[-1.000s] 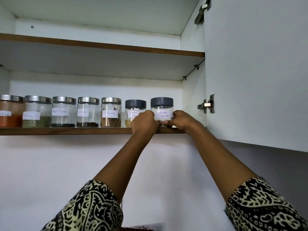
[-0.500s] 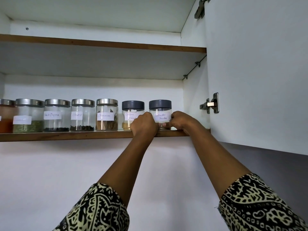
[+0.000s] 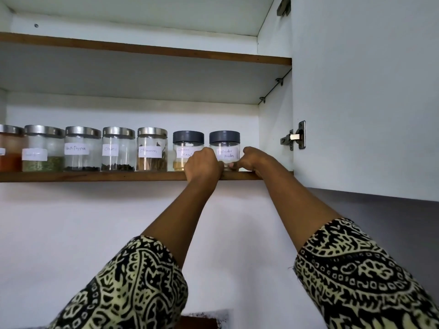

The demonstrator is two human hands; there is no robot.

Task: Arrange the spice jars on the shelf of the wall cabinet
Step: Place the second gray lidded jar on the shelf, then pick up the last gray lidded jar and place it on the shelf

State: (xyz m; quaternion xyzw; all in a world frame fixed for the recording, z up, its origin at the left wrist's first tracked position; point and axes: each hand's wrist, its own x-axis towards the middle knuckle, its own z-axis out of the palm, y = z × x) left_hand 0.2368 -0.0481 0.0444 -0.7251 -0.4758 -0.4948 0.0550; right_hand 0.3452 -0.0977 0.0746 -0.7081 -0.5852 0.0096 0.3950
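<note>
While both hands reach up from patterned sleeves (image 3: 133, 286), the left hand (image 3: 203, 163) and right hand (image 3: 253, 159) grip the coriander powder jar (image 3: 224, 144) low on either side, fingers (image 3: 234, 165) curled round its base. This looks like a final squaring-up. It is best to slide rather than lift, turn the label outward and match the row's spacing without nudging the garam masala jar (image 3: 187, 143). The coriander jar stands upright just right of that jar, on the shelf (image 3: 95, 176). It has a clear body, a dark grey lid and a white handwritten label; the hands hide its contents.
</note>
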